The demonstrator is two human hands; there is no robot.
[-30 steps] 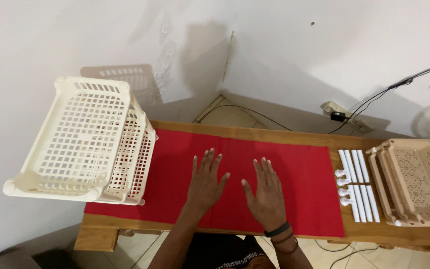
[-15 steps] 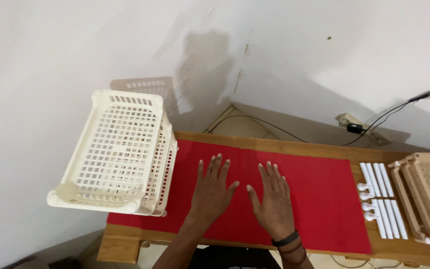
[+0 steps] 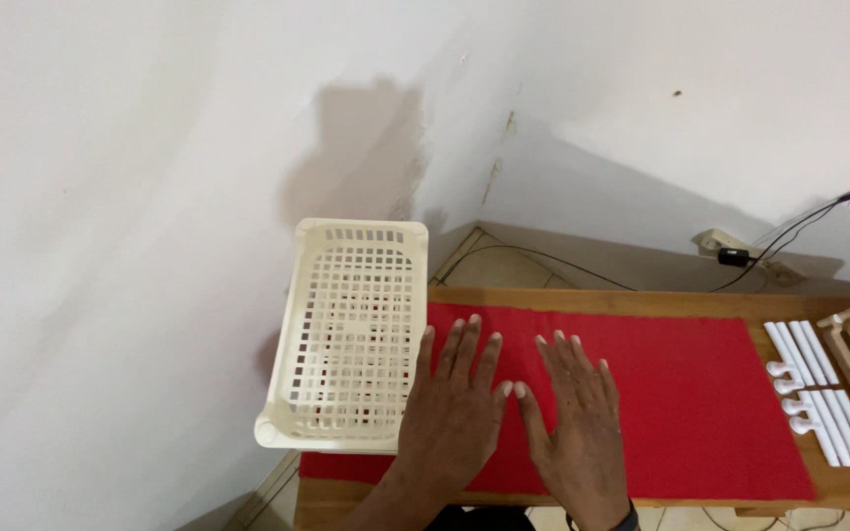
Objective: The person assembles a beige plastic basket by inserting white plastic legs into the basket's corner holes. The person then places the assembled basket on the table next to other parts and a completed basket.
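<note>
Cream basket beside left hand

No packages, no labels, no signs, no screens anywhere on the table or wall

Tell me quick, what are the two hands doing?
Left hand: open, flat on the red cloth, holding nothing.
Right hand: open, flat on the cloth, holding nothing.

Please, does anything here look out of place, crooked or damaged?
On the table nothing is spilled or broken. The cream basket hangs over the left end of the red mat. The wall shows a dark damp-looking patch and small stains. Both hands, left hand and right hand, lie flat.
</note>
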